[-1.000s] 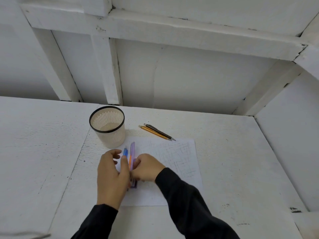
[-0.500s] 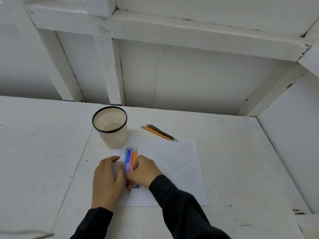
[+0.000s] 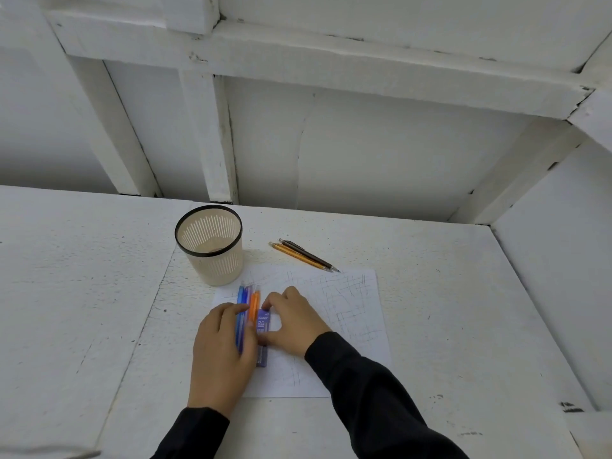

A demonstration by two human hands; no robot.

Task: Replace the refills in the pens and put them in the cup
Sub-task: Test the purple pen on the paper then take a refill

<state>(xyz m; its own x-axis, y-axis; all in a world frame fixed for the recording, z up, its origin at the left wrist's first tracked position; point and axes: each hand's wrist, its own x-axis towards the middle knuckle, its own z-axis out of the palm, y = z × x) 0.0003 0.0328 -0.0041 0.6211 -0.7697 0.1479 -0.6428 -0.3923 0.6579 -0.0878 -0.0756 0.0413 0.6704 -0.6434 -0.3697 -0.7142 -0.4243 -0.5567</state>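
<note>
A beige slotted cup with a black rim stands upright on the table, behind the hands. My left hand grips a bundle of blue and orange pens that lie on the scribbled sheet of paper. Beside them lies a small purple refill box marked 2B. My right hand pinches this box between thumb and fingers. An orange pen and a dark pen lie side by side on the table, behind the paper.
The white table runs to a white wall with slanted beams at the back. A raised white ledge borders the right side.
My right hand has drawn apart from the pens and now holds the purple box, which has come into view. The left hand keeps hold of the pen bundle.
</note>
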